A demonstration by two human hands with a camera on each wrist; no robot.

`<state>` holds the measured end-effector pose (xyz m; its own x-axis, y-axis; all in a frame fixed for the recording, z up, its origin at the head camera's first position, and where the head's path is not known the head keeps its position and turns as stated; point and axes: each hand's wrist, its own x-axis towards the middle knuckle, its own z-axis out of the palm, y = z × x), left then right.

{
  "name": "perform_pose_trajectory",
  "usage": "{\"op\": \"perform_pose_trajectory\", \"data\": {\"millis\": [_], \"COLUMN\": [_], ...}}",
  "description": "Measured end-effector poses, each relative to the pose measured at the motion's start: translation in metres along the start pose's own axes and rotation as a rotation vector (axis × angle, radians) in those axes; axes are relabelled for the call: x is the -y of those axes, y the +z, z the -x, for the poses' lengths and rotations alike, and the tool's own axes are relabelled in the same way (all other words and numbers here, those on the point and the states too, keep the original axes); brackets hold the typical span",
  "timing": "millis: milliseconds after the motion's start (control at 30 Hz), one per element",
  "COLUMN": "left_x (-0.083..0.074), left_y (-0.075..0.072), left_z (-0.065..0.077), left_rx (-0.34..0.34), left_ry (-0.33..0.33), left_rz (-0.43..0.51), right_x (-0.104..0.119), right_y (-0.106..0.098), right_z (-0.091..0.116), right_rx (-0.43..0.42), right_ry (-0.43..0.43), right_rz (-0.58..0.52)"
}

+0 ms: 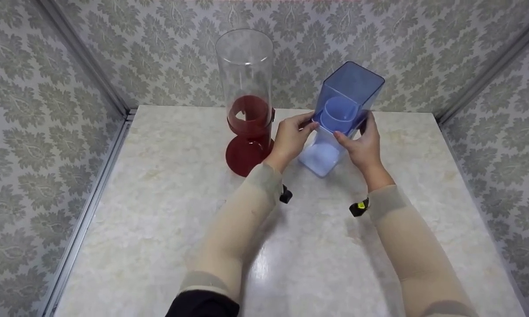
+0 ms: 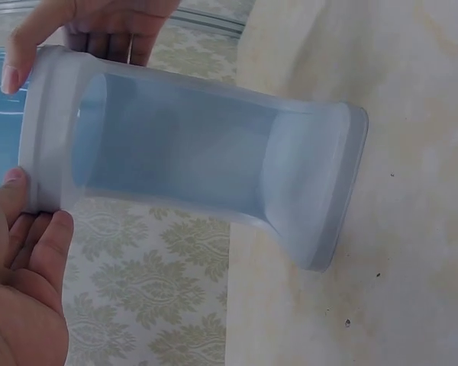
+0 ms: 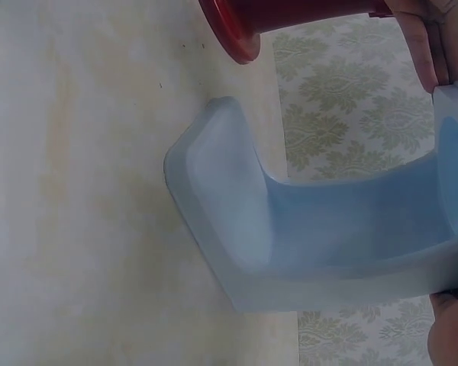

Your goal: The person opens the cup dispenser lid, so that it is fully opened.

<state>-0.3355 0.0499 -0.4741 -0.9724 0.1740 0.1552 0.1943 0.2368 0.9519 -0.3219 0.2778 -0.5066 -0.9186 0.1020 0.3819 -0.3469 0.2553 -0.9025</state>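
A clear blue square container [image 1: 354, 81] sits on top of a pale blue stand [image 1: 319, 158] at the back right of the table. Its flat foot [image 2: 324, 179] appears to rest on the tabletop. My left hand [image 1: 293, 135] grips the left side of the collar where container and stand meet, thumb in front. On the opposite side my right hand [image 1: 365, 147] holds the same collar, its thumb also in front and the fingers wrapped behind. Below the collar, the stand's hollow front [image 3: 351, 213] shows in the right wrist view. A round inner ring [image 1: 339, 114] is visible through the container.
Left of the blue container stands a tall clear cylinder [image 1: 245, 66] on a red stand [image 1: 244, 156], close to my left forearm. Patterned walls [image 1: 291, 53] enclose the pale table [image 1: 167, 185] behind and at both sides. A few dark specks lie on the tabletop.
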Motion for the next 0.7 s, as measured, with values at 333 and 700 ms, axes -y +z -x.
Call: {"op": "perform_pose_trajectory", "data": {"millis": [333,700], "left_x": [0.009,0.008], "left_y": [-0.006,-0.011], "left_z": [0.03,0.054], "left_rx": [-0.055,-0.052], "left_ry": [0.032,0.032], "left_rz": [-0.035,0.044], "right_x": [-0.001,0.003], "right_y": [0.003,-0.002], "right_z": [0.02,0.033], "right_rx": [0.067,0.113], "right_ry": [0.001,0.021], "right_rz": [-0.037,-0.103]}}
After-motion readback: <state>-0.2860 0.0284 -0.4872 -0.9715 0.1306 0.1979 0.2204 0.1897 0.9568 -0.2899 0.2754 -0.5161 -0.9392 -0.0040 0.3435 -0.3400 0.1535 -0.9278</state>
